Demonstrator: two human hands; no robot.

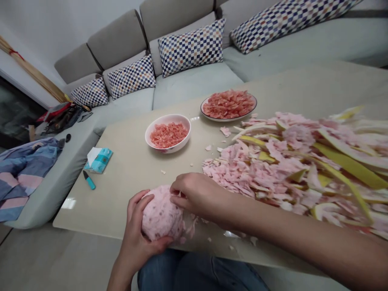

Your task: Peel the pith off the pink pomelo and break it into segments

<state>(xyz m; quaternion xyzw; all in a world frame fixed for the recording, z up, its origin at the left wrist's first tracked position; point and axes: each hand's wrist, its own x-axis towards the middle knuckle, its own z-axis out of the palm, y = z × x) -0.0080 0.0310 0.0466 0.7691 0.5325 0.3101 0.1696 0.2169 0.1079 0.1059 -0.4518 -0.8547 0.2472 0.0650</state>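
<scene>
A peeled pomelo [160,214], round and pale pink with darker spots, is at the table's near edge. My left hand [136,230] wraps round its left side and underside, fingers on top and thumb below. At the fruit's upper right, my right hand [194,196] has its thumb and forefinger pinched against the pith; whether a scrap is between them I cannot make out. Shreds of pink pith hang at the fruit's lower right. Beyond stand a white bowl [168,149] and a dark-rimmed plate [227,119], both holding red pomelo flesh.
A large heap of pink pith and yellow-green peel [273,161] covers the table's right side. A blue tissue pack [101,161] and a turquoise-handled knife [89,181] lie at the left. Behind the table [121,161] runs a grey sofa [194,85] with checked cushions.
</scene>
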